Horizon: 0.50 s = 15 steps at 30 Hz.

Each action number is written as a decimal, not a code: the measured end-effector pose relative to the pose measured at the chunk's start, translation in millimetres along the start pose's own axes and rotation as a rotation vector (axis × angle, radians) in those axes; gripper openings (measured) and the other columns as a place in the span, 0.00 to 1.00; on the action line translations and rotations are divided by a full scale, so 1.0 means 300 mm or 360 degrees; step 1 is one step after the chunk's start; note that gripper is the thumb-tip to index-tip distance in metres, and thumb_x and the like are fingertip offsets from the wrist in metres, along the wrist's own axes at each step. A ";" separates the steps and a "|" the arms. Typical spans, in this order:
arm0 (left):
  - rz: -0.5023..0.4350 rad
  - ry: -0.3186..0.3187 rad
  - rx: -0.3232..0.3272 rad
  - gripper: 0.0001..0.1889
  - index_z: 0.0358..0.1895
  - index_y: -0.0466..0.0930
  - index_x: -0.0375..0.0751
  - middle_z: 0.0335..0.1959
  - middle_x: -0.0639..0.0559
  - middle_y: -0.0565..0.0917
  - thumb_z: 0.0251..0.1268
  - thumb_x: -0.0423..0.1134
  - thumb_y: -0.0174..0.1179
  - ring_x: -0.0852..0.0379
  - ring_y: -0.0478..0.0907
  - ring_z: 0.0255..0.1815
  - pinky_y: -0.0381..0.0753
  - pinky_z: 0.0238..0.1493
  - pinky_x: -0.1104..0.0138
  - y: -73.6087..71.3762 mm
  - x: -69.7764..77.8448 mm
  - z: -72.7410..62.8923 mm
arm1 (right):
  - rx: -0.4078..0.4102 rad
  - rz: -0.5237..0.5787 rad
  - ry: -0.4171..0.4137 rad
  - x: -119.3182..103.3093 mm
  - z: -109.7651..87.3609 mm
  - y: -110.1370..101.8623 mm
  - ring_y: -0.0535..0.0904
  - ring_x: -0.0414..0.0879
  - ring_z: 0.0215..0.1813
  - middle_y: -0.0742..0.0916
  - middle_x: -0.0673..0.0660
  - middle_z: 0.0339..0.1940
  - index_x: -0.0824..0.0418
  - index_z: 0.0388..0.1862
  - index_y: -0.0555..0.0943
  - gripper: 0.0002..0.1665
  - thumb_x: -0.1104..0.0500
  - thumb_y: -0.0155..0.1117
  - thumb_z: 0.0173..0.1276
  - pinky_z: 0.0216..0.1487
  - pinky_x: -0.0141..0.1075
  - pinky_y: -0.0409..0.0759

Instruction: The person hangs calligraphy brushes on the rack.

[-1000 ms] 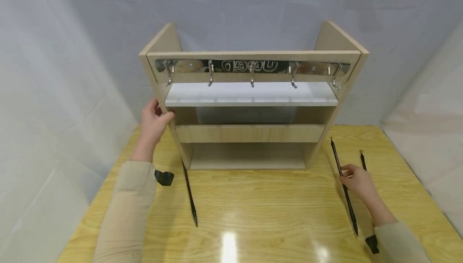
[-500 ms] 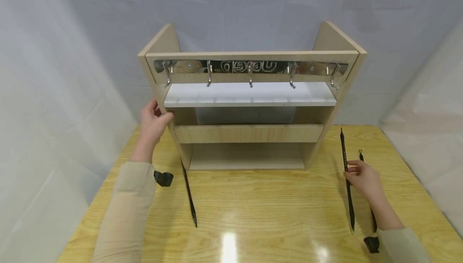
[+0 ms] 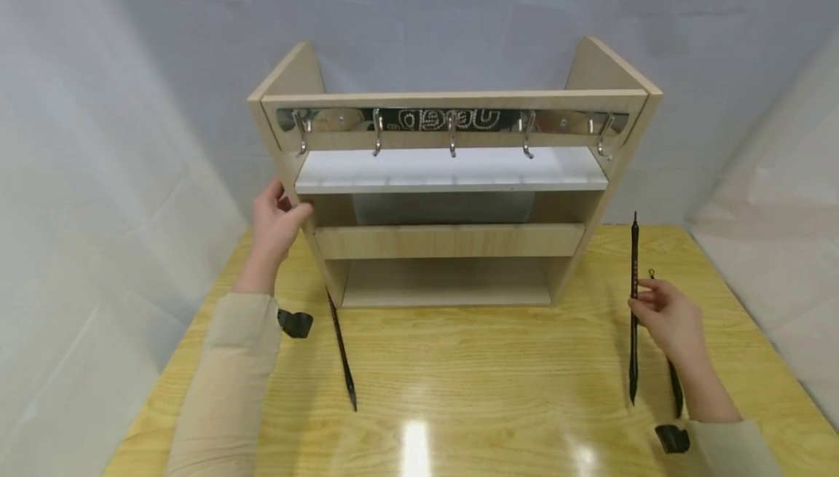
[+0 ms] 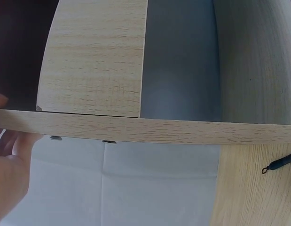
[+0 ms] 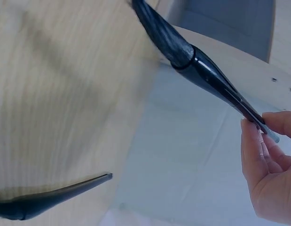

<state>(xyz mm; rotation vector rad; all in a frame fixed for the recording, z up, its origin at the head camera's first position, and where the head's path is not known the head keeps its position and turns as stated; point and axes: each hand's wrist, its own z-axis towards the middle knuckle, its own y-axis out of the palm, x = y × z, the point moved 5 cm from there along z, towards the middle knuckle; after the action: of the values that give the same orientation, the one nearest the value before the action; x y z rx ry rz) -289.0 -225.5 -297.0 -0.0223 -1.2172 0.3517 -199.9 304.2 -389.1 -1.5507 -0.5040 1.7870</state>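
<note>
Pinching a dark, slender brush (image 3: 633, 349) by its handle, a person's right hand (image 3: 671, 320) has thumb and fingers drawn together on it, just right of a wooden rack (image 3: 452, 242) standing on a yellow wood-grain table (image 3: 472, 368). The brush runs directly through the pinch, its long axis almost straight up and down in the head view, thin end uppermost and bristles toward the person. The right wrist view shows the bristle head apart from the tabletop; how far the brush leans in depth cannot be told. The spacing that appears to count is from thin end to metal: the outermost hook (image 3: 604, 138), at the right of the rack's hook rail (image 3: 419, 120), sits above and to the left of the brush's tip, a gap between them, and the right hand is much the nearer of the two. Across the rack, the left hand (image 3: 272, 222) grips the left side panel (image 4: 150, 131), thumb at the front edge, other fingers on the outer side. A second brush (image 3: 676, 389) lies on the table, partly hidden by the right hand and wrist; a third brush (image 3: 342, 353) lies near the rack's left foot, bristles toward the person.
</note>
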 end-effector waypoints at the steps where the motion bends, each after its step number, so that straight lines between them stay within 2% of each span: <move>1: 0.0009 -0.0006 0.0003 0.27 0.58 0.66 0.34 0.48 0.45 0.73 0.48 0.22 0.50 0.56 0.72 0.41 0.74 0.35 0.73 0.000 -0.001 0.000 | 0.0010 0.0015 0.0006 -0.002 -0.001 -0.003 0.74 0.34 0.29 0.79 0.72 0.38 0.76 0.52 0.69 0.23 0.64 0.58 0.61 0.24 0.25 0.76; 3: 0.0041 -0.0011 0.0016 0.26 0.57 0.67 0.33 0.43 0.46 0.73 0.48 0.23 0.50 0.57 0.71 0.37 0.73 0.33 0.73 0.000 -0.001 -0.001 | 0.0027 0.0069 0.0031 0.006 0.001 -0.005 0.72 0.29 0.29 0.79 0.71 0.39 0.74 0.53 0.69 0.24 0.63 0.58 0.60 0.25 0.24 0.76; 4: 0.0058 -0.0010 0.0025 0.25 0.56 0.67 0.32 0.41 0.47 0.74 0.48 0.23 0.50 0.58 0.70 0.35 0.73 0.32 0.73 -0.001 -0.002 -0.002 | 0.0030 0.0101 0.0042 0.014 0.004 -0.004 0.73 0.31 0.29 0.79 0.70 0.39 0.74 0.53 0.69 0.24 0.62 0.59 0.60 0.25 0.25 0.77; 6: 0.0085 -0.0007 0.0045 0.24 0.54 0.69 0.31 0.38 0.46 0.74 0.48 0.23 0.51 0.60 0.69 0.31 0.71 0.29 0.73 -0.001 0.000 -0.002 | 0.0069 0.0220 0.0048 0.060 0.017 0.003 0.75 0.34 0.30 0.81 0.64 0.37 0.69 0.53 0.71 0.24 0.60 0.61 0.59 0.25 0.24 0.76; 9: 0.0108 0.0005 0.0067 0.23 0.53 0.70 0.31 0.36 0.43 0.75 0.48 0.23 0.51 0.60 0.69 0.30 0.71 0.28 0.73 -0.002 0.004 -0.004 | 0.0111 0.0324 0.0016 0.097 0.028 0.007 0.77 0.40 0.31 0.82 0.61 0.35 0.66 0.52 0.73 0.25 0.57 0.63 0.57 0.23 0.25 0.76; 11: 0.0115 0.0002 0.0074 0.22 0.52 0.70 0.30 0.37 0.42 0.76 0.48 0.24 0.51 0.60 0.69 0.30 0.72 0.29 0.73 -0.002 0.007 -0.006 | 0.0140 0.0322 -0.0020 0.083 0.022 -0.001 0.76 0.35 0.31 0.82 0.60 0.34 0.66 0.51 0.73 0.24 0.57 0.63 0.57 0.23 0.23 0.75; 13: 0.0126 -0.0007 0.0074 0.22 0.52 0.70 0.30 0.37 0.42 0.76 0.49 0.24 0.51 0.60 0.70 0.30 0.72 0.30 0.73 -0.002 0.009 -0.008 | 0.0154 0.0244 -0.0053 0.021 0.001 -0.019 0.74 0.32 0.31 0.81 0.65 0.36 0.69 0.51 0.72 0.24 0.58 0.62 0.58 0.24 0.23 0.76; 15: 0.0126 -0.0024 0.0071 0.22 0.53 0.70 0.30 0.37 0.43 0.76 0.49 0.24 0.51 0.59 0.70 0.31 0.72 0.31 0.73 -0.001 0.009 -0.009 | 0.0182 0.0208 -0.0060 -0.033 -0.017 -0.033 0.71 0.26 0.30 0.81 0.63 0.35 0.69 0.51 0.73 0.23 0.60 0.61 0.58 0.24 0.21 0.75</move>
<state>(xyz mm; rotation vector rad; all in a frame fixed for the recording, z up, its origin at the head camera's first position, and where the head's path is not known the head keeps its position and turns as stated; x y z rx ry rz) -285.5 -224.4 -295.4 -0.0298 -1.2256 0.4488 -192.2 303.0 -376.5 -1.5032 -0.3185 1.9122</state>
